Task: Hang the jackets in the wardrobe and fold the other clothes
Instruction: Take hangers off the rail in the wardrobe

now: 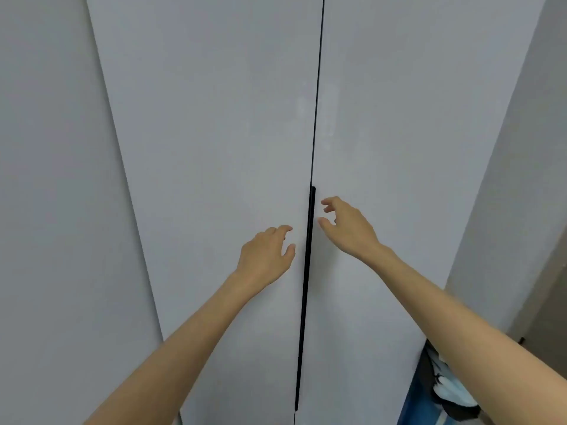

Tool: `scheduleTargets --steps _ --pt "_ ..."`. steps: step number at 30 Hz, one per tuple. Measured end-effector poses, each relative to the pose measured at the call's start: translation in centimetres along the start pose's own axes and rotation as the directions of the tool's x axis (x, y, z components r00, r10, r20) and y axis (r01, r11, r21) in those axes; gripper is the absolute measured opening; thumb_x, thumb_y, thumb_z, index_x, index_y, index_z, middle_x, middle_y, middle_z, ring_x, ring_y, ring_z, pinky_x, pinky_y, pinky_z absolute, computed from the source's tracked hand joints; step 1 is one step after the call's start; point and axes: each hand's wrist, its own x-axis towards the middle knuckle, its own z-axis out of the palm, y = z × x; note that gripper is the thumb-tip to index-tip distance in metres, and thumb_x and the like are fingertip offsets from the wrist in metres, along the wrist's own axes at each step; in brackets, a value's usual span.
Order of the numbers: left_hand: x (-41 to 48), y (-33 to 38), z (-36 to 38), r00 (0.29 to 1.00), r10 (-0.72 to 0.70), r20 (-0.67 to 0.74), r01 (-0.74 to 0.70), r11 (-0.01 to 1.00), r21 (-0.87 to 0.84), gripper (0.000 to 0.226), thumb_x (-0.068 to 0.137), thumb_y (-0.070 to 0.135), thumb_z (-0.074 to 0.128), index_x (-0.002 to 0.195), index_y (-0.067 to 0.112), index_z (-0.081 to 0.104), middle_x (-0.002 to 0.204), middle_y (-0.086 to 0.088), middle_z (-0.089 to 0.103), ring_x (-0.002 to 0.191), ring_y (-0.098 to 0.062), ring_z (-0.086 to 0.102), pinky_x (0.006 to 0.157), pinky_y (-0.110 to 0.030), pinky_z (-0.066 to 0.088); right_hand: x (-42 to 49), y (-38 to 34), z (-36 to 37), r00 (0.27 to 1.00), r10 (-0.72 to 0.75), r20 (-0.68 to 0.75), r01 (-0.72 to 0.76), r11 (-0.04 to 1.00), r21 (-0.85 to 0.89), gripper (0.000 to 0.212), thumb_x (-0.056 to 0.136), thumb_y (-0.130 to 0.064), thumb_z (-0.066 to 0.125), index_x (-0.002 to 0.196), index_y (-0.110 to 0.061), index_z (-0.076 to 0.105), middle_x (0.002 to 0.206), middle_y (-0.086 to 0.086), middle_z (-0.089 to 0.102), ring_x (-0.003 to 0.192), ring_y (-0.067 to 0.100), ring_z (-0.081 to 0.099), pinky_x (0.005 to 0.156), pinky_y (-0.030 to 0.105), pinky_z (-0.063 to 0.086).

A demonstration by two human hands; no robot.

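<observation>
A pale grey wardrobe fills the head view, its two doors closed: the left door (pixel 214 148) and the right door (pixel 414 133). A long black handle strip (pixel 307 286) runs down the seam between them. My left hand (pixel 267 256) hovers just left of the strip, fingers loosely curled and holding nothing. My right hand (pixel 346 225) is a little higher, just right of the strip, fingers loosely spread toward it. Neither hand visibly touches the handle. No jacket is in view.
Another grey panel (pixel 55 210) stands to the left of the wardrobe. A grey wall (pixel 521 179) closes in on the right. Low at the right, a heap of dark, white and light blue cloth (pixel 448 391) lies on something blue.
</observation>
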Motion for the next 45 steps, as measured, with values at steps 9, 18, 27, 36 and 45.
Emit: scheduleTargets --steps 9,18,27,36,45 --pt "7.4 -3.4 5.4 0.996 0.072 -0.06 -0.07 0.997 0.026 0.049 0.088 0.062 0.047 0.119 0.025 0.054 0.11 0.007 0.057 0.1 -0.014 0.054 0.086 -0.029 0.038 8.1 1.0 2.7 0.985 -0.014 -0.171 0.025 0.998 0.063 0.011 0.094 -0.027 0.053 0.096 -0.016 0.051 0.07 -0.003 0.062 0.066 0.02 0.061 0.065 0.04 0.053" --pt "7.3 -2.4 7.1 0.99 0.111 -0.09 -0.092 0.977 0.194 0.064 0.082 0.073 0.042 0.117 0.021 0.054 0.11 0.003 0.051 0.099 -0.017 0.048 0.086 -0.032 0.033 7.3 1.2 1.5 0.989 -0.128 -0.074 0.13 0.991 0.023 0.014 0.097 -0.027 0.052 0.09 -0.018 0.044 0.064 -0.005 0.055 0.044 0.015 0.058 0.053 0.033 0.049" --pt "3.7 2.9 7.1 0.996 0.086 -0.003 -0.086 0.996 0.011 0.041 0.091 0.052 0.042 0.106 0.013 0.044 0.072 0.005 0.051 0.083 -0.016 0.053 0.116 -0.052 0.008 1.0 1.3 -1.4 0.973 -0.207 -0.107 0.215 0.974 0.07 0.012 0.095 -0.028 0.054 0.093 -0.017 0.048 0.073 -0.002 0.059 0.056 0.012 0.051 0.06 0.035 0.05" --pt "-4.2 10.6 7.0 0.999 0.031 -0.024 -0.034 0.985 -0.168 0.043 0.091 0.049 0.047 0.115 0.016 0.036 0.062 0.006 0.051 0.05 -0.009 0.053 0.046 -0.026 0.047 -7.9 3.4 -6.7 0.965 -0.228 -0.129 0.251 0.947 0.202 0.011 0.096 -0.034 0.05 0.09 -0.025 0.05 0.073 -0.01 0.056 0.061 0.008 0.052 0.061 0.029 0.049" --pt "-10.4 22.5 7.9 0.998 0.06 -0.003 -0.06 0.997 -0.041 0.083 0.085 0.069 0.041 0.144 0.013 0.024 0.057 0.009 0.048 0.049 -0.004 0.047 0.05 -0.027 0.044 -17.7 9.3 -15.0 0.953 -0.239 -0.186 0.265 0.956 0.128 0.017 0.098 -0.042 0.044 0.089 -0.028 0.049 0.071 -0.009 0.056 0.066 0.013 0.058 0.065 0.037 0.056"
